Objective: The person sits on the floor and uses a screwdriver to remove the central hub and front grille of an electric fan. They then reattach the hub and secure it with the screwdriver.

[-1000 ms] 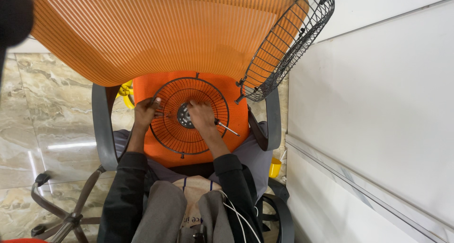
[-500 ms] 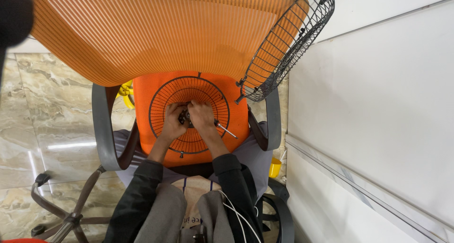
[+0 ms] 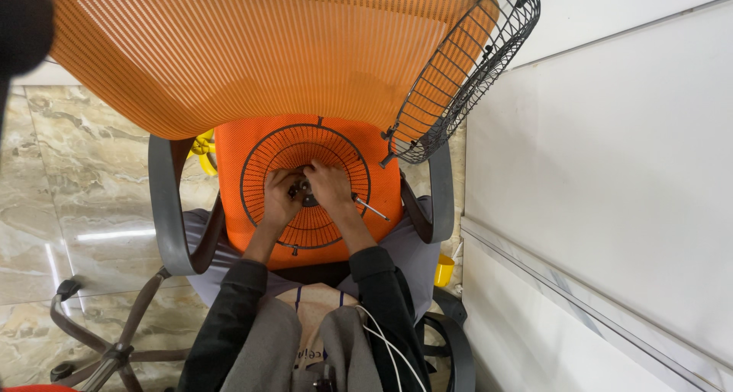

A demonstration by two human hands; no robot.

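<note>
We see an orange mesh office chair (image 3: 252,64) with grey armrests (image 3: 169,209) on a glossy marble floor (image 3: 69,209). A second black wire fan grille (image 3: 466,71) leans against its backrest, beside a white wall (image 3: 611,170). Yellow objects (image 3: 443,270) sit below.

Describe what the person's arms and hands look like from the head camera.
Both hands, left hand and right hand, are bare, with no gloves, rings or watch visible. The forearms are uncovered up to pushed-up black sleeves. A thin white cable runs beside the right sleeve.
</note>
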